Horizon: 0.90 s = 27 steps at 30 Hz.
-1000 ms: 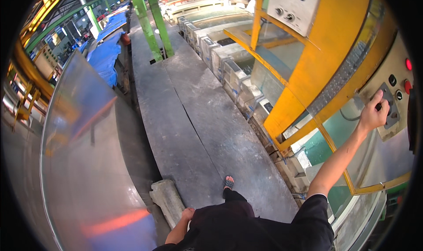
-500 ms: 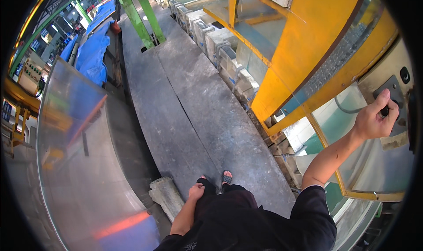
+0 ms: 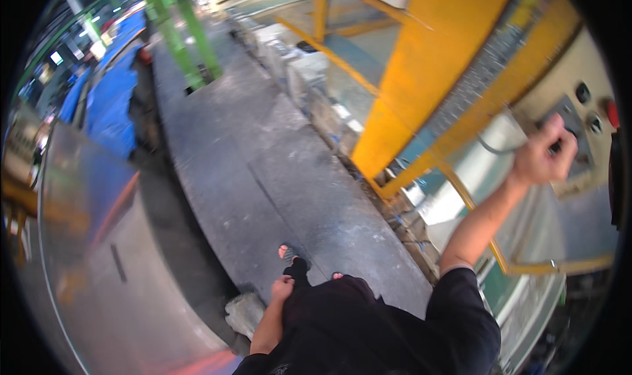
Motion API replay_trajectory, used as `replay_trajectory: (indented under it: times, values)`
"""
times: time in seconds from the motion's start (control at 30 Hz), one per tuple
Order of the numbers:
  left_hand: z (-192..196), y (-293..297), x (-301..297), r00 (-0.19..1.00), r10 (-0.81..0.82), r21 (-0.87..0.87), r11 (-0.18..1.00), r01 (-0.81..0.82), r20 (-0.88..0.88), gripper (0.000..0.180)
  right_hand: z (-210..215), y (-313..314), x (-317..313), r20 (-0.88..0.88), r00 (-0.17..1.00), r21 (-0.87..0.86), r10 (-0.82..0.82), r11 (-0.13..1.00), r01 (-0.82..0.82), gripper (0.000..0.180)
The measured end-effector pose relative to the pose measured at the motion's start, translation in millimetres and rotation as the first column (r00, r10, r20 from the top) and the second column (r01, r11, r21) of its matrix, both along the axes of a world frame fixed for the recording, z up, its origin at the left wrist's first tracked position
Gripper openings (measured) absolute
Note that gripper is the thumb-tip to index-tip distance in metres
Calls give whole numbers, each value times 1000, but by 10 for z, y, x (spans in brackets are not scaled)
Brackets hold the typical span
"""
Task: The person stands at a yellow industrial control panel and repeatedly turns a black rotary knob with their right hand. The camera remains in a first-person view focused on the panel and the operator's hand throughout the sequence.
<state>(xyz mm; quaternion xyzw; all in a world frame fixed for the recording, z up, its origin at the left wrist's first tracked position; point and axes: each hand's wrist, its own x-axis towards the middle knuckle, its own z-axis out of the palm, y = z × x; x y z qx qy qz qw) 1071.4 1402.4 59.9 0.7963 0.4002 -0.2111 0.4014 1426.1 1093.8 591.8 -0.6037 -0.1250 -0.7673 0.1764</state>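
Reaching up and out to the side, the right hand is closed around a small dark knob on a grey plate set in a beige control panel, the fingers curled over the knob so that most of it is hidden. Beside that plate, toward the picture's right edge, two dark round buttons and one red button are seen on the same panel, clear of the hand. The left hand is held low against the dark trousers at the hip; whether its fingers are open or closed cannot be told, as only the back of the hand is shown, and nothing is seen in it. A yellow steel frame is seen between the panel and the grey concrete floor. One sandalled foot is planted on that floor, and a pale stone block lies just beside the left forearm. A large curved sheet of shiny metal fills the left side, with green posts and blue covers farther off.
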Motion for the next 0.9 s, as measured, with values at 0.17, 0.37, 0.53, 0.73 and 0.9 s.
replay_trajectory:
  times: [0.17,0.37,0.53,0.73,0.9]
  values:
    - [-142,905,264,995,100,-54,994,-98,30,32,36,382,316,8,998,63,65,996,-66,20]
    - [-596,1929,64,996,82,-34,996,-83,-22,29,90,896,651,-32,999,51,-15,999,17,23]
    - [-1098,2516,-289,981,163,-34,985,-167,-102,29,118,1296,930,-57,998,49,3,999,-1,24]
    - [-929,2526,53,941,321,-211,918,-336,-104,27,51,1691,1438,19,999,91,-31,995,30,22]
    - [-902,2600,546,966,225,-120,963,-241,-130,31,46,2103,1800,97,995,145,23,989,-37,23]
